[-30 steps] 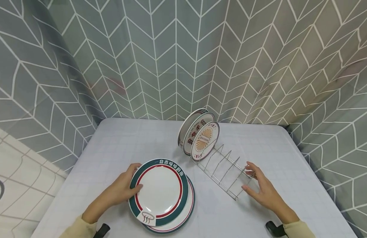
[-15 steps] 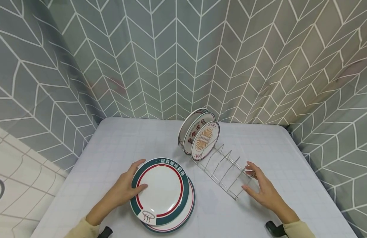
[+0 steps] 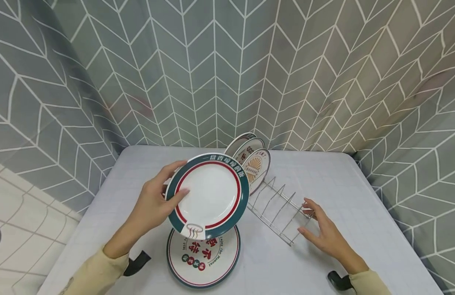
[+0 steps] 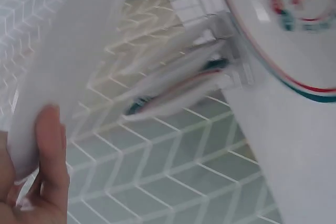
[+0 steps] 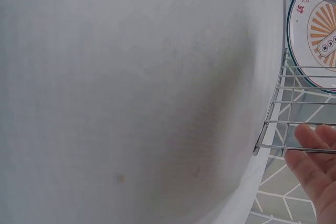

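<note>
My left hand (image 3: 153,198) grips the left rim of a white plate with a green band and red ring (image 3: 209,192), thumb on its upper face. The plate is raised and tilted, seen nearly edge-on as a blurred pale shape in the left wrist view. Below it on the table lies another white plate with red characters (image 3: 203,262), its far part hidden by the held one. At the near right end of the wire dish rack (image 3: 277,213), my right hand (image 3: 324,229) holds the end wires between thumb and fingers (image 5: 310,137).
Several plates stand on edge in the rack's far left slots, the front one bearing an orange sunburst (image 3: 254,168). The held plate overlaps them in the head view. A white cloth covers the table (image 3: 157,164); a patterned curtain (image 3: 220,73) hangs close behind it.
My left hand has lifted the green-banded plate off the lower plate, moving it up and away from me and uncovering red characters. The right hand stays at the rack's end.
</note>
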### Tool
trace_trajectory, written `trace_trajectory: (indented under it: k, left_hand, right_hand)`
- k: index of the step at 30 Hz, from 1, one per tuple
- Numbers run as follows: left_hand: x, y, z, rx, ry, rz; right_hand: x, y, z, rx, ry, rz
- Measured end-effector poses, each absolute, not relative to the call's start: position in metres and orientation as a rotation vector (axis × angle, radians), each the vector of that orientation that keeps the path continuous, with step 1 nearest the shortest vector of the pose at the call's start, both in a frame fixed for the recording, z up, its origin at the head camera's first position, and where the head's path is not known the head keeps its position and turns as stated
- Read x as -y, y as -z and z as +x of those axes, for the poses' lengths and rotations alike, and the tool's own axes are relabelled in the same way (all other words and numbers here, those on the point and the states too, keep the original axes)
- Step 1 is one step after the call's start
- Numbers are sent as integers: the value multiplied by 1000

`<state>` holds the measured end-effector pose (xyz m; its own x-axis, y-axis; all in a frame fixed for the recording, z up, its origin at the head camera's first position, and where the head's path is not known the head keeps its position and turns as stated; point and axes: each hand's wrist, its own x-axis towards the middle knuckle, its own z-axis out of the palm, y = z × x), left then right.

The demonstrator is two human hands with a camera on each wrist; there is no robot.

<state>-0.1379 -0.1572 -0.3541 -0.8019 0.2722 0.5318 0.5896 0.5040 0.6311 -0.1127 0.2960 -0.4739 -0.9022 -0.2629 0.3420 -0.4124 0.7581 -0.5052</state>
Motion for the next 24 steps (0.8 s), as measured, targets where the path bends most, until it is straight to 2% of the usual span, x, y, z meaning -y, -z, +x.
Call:
trace_trajectory:
  k: [11,17,24]
  left_hand:
    - [53,322,-188,2012,999,-894]
    - [9,334,-205,2097,762,-915]
    - [-13,357,-212,2220,627,-918]
  right_hand:
    - [-294,476,-111,2741,-853,484]
    - [-295,476,-111,2736,-872,488]
    - [-296,476,-113,2707,-873,514]
